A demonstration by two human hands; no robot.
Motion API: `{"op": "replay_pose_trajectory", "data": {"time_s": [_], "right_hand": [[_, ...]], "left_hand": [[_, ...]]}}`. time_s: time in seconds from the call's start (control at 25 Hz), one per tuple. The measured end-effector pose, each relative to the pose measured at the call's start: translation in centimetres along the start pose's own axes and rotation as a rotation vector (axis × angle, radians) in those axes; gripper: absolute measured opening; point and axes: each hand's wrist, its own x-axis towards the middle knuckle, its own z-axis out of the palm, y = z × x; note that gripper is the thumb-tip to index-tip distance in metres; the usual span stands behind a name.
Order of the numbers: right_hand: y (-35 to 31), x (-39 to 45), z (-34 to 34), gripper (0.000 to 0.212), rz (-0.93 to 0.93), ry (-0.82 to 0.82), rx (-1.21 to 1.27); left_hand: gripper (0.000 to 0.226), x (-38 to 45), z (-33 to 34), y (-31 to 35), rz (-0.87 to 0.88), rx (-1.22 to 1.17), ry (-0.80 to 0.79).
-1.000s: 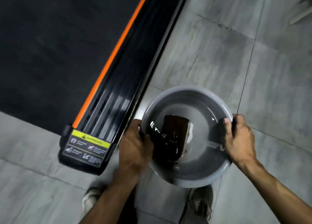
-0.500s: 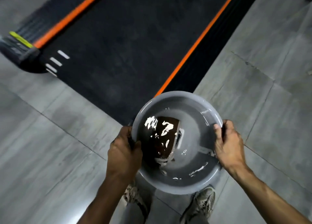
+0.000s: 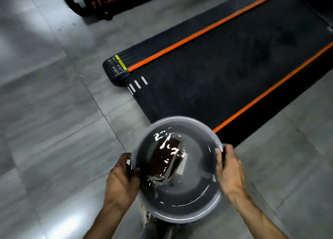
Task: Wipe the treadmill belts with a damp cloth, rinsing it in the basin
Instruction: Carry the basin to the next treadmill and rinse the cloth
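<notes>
I carry a round grey basin (image 3: pixel 189 211) of water above the floor. My left hand (image 3: pixel 122 181) grips its left rim and my right hand (image 3: pixel 228 170) grips its right rim. A dark brown cloth (image 3: pixel 164 159) lies soaked in the water, left of the basin's middle. The black treadmill belt (image 3: pixel 225 73) with orange side strips stretches from the basin's far edge toward the upper right. Its rear end cap with a yellow label (image 3: pixel 117 66) is at centre left.
Grey tiled floor (image 3: pixel 50 121) surrounds everything. A second black machine base (image 3: pixel 93 1) with orange lettering stands at the top left. My shoes (image 3: pixel 147 217) show under the basin.
I have moved left along the treadmill's rear end with the basin held in both hands. The left end cap and a second machine have come into view; the water is sloshing.
</notes>
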Motion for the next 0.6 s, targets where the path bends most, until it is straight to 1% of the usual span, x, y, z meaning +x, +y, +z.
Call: {"op": "replay_pose_trajectory", "data": {"time_s": [0.16, 0.28, 0.48, 0.6], "right_hand": [[-4.6, 1.0, 0.2, 0.017, -0.089, -0.089, 0.007], [-8.4, 0.6, -0.1, 0.012, -0.139, -0.151, 0.005], [-15.2, -0.1, -0.2, 0.011, -0.179, -0.19, -0.032], [-20.6, -1.0, 0.8, 0.009, -0.178, -0.187, -0.029]], "left_hand": [[0.034, -1.6, -4.4, 0.6, -0.102, -0.057, 0.077], [0.035, -2.4, -7.5, 0.8, -0.117, -0.082, 0.133], [0.031, -2.8, -14.0, 1.5, -0.168, -0.133, 0.143], [0.034, -1.6, -19.4, 1.2, -0.167, -0.15, 0.14]]}}
